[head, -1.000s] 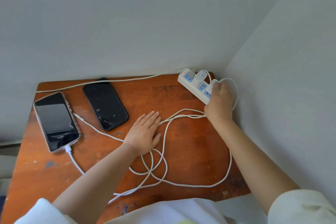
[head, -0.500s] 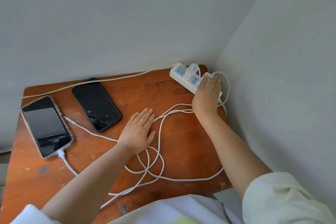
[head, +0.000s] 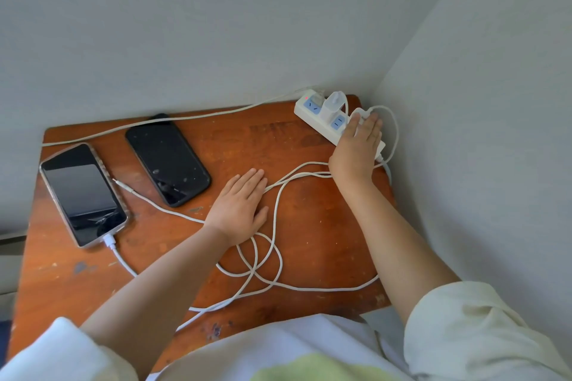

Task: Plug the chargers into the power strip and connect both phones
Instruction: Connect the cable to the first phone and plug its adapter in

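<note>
**Second charger going home in the corner**

We're looking down on the wooden worktop (head: 309, 226), and the right hand (head: 356, 148) lies flat over the near end of the power strip (head: 301, 108), palm pressing on a white charger (head: 360, 113) whose top just peeks past the fingertips. We can't tell whether that grip is curled on the charger or simply pushing it; the hand hides the socket. One charger (head: 332, 102) already stands upright in the middle of the strip, red light glowing at the far end.

The left hand (head: 240, 206) rests open, fingers together, flat on the worktop and on the looped white cable (head: 272, 257), holding nothing.

Over on the left, the phone in the clear case (head: 82, 193) has a cable in its bottom edge. The black phone (head: 167, 158) lies beside it, and a loose connector tip (head: 122, 184) sits between the two, not plugged in.

For this step we'd push straight down, square to the strip, and steady the strip so it doesn't skid against the wall. Then we'd check the charger sits flush before reaching for that free connector and the black phone.
</note>
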The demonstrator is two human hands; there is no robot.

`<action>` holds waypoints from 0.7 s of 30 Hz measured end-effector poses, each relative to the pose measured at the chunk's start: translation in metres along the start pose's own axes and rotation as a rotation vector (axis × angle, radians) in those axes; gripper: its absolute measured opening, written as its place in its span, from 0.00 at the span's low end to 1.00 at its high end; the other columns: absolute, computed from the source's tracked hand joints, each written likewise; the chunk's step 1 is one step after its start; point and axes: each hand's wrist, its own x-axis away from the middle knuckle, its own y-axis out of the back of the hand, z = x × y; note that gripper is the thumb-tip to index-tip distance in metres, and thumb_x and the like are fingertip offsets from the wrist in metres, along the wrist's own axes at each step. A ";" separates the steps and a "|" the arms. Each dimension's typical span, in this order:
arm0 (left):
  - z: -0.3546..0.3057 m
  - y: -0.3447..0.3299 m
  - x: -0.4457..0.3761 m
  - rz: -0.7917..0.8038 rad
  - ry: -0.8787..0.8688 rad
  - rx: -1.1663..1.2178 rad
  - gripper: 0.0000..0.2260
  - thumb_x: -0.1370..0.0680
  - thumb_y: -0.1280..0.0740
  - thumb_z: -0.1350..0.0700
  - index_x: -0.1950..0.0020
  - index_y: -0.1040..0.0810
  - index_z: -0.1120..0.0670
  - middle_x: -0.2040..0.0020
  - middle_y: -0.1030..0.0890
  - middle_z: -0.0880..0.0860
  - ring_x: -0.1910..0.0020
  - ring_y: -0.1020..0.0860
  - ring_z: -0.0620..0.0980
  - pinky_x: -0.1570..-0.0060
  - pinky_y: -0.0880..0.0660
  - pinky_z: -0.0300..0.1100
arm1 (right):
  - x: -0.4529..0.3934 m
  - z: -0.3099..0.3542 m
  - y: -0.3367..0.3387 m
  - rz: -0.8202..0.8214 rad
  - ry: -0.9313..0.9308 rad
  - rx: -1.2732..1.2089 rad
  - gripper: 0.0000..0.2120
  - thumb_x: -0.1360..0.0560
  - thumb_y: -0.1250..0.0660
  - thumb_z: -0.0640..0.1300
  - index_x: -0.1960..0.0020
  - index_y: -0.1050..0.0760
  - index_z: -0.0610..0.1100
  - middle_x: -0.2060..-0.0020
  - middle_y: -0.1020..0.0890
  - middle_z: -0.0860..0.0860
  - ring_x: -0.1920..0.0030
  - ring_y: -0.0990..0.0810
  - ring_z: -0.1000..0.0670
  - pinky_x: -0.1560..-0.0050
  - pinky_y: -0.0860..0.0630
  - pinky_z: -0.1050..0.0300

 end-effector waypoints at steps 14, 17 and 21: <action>-0.001 0.001 0.002 -0.009 0.026 -0.009 0.25 0.20 0.51 0.45 0.26 0.51 0.52 0.24 0.50 0.50 0.26 0.56 0.47 0.32 0.63 0.41 | 0.028 -0.031 0.031 0.013 0.135 -0.245 0.25 0.26 0.39 0.30 0.30 0.39 0.38 0.29 0.38 0.40 0.29 0.39 0.40 0.36 0.30 0.46; -0.007 0.005 0.002 -0.006 0.065 -0.069 0.24 0.20 0.53 0.45 0.26 0.52 0.53 0.24 0.50 0.51 0.25 0.55 0.48 0.29 0.61 0.45 | 0.067 -0.048 0.017 0.060 0.213 -0.247 0.20 0.24 0.40 0.34 0.33 0.33 0.38 0.31 0.32 0.41 0.30 0.36 0.43 0.34 0.33 0.50; -0.009 0.010 0.017 -0.100 0.124 -0.041 0.24 0.20 0.53 0.46 0.26 0.50 0.53 0.24 0.47 0.51 0.25 0.53 0.49 0.29 0.61 0.45 | 0.103 -0.064 -0.010 0.154 0.369 -0.181 0.18 0.24 0.39 0.38 0.34 0.32 0.38 0.33 0.29 0.41 0.30 0.36 0.42 0.30 0.41 0.48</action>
